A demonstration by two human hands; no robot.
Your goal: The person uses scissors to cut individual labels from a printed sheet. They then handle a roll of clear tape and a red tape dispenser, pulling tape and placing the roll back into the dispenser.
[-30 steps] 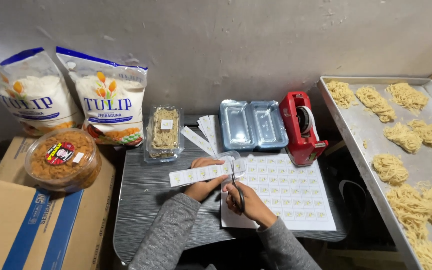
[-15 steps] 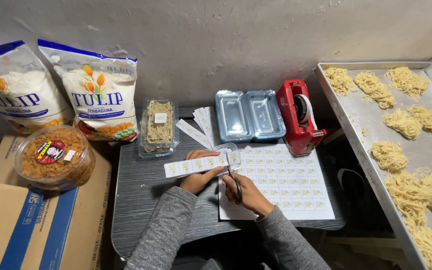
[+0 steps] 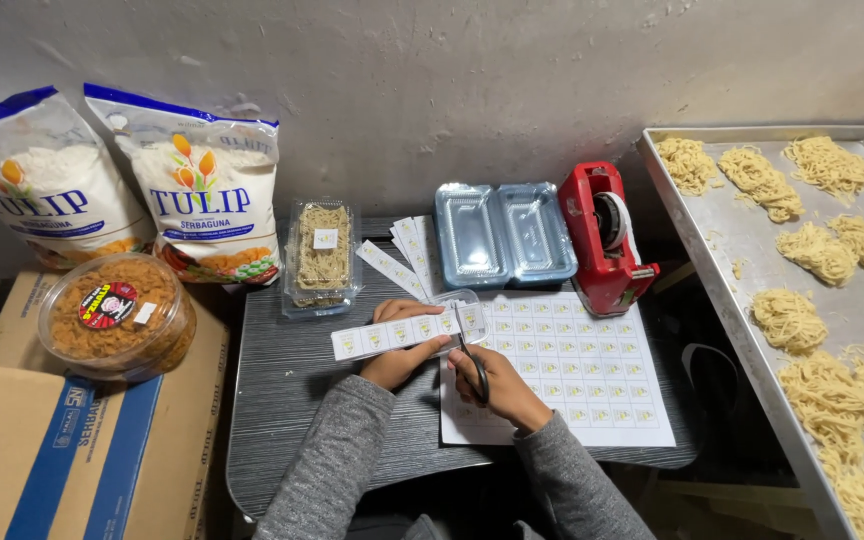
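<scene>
My left hand (image 3: pixel 399 352) pinches a white strip of small labels (image 3: pixel 392 334), held level over the dark striped table (image 3: pixel 282 400). My right hand (image 3: pixel 497 385) grips black-handled scissors (image 3: pixel 474 368) whose blades point up at the strip's right end. Under both hands lies a white sheet of printed labels (image 3: pixel 577 375). Several cut label strips (image 3: pixel 407 255) lie fanned at the back of the table. Grey sleeves cover both forearms.
A clear box of noodles (image 3: pixel 322 255), an open empty clear clamshell (image 3: pixel 502 232) and a red tape dispenser (image 3: pixel 607 240) stand at the back. Two flour bags (image 3: pixel 207 195) lean on the wall; a round tub of snacks (image 3: pixel 112 315) sits on cardboard boxes. Right, a metal tray (image 3: pixel 722 250) holds noodle nests.
The view has shifted slightly. Both hands stay at the label strip, with the scissors still at its right end.
</scene>
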